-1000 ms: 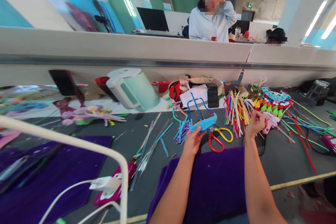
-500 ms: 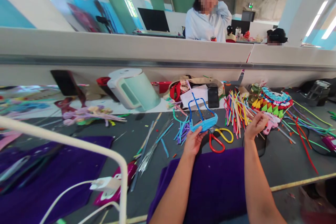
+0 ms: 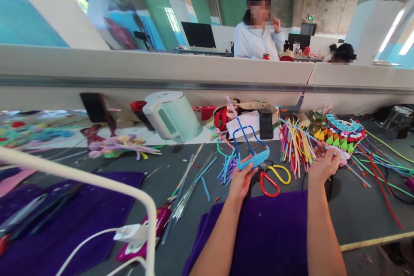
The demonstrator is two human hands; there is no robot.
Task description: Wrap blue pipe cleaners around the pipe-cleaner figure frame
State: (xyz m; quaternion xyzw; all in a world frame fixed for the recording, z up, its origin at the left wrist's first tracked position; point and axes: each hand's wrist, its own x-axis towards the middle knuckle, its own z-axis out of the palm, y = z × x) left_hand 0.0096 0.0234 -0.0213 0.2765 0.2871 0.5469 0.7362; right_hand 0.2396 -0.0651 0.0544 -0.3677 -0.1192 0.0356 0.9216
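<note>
My left hand (image 3: 243,179) pinches the lower edge of a blue pipe-cleaner piece (image 3: 255,158), a light-blue band with dark-blue loops and a central stem standing up from it. My right hand (image 3: 324,164) is closed on a thin light-blue pipe cleaner (image 3: 305,133), which slants up and left over a bundle of colourful pipe cleaners (image 3: 293,142). Scissors (image 3: 269,184) with one red and one yellow handle lie between the hands. Behind my right hand is a pale pink object, partly covered. Short blue and purple stems (image 3: 227,168) lie by the left hand.
A purple cloth (image 3: 274,228) covers the table's front. Further left stand a mint kettle (image 3: 174,116) and a white tubular frame (image 3: 97,177) near a power strip (image 3: 142,241). A layered flower-like craft (image 3: 344,127) sits at right. Beyond the partition is a person (image 3: 258,39).
My right hand has moved right, drawing the light-blue pipe cleaner along. The left hand keeps its hold on the blue piece. The view has shifted slightly, and the person opposite has lowered a hand.
</note>
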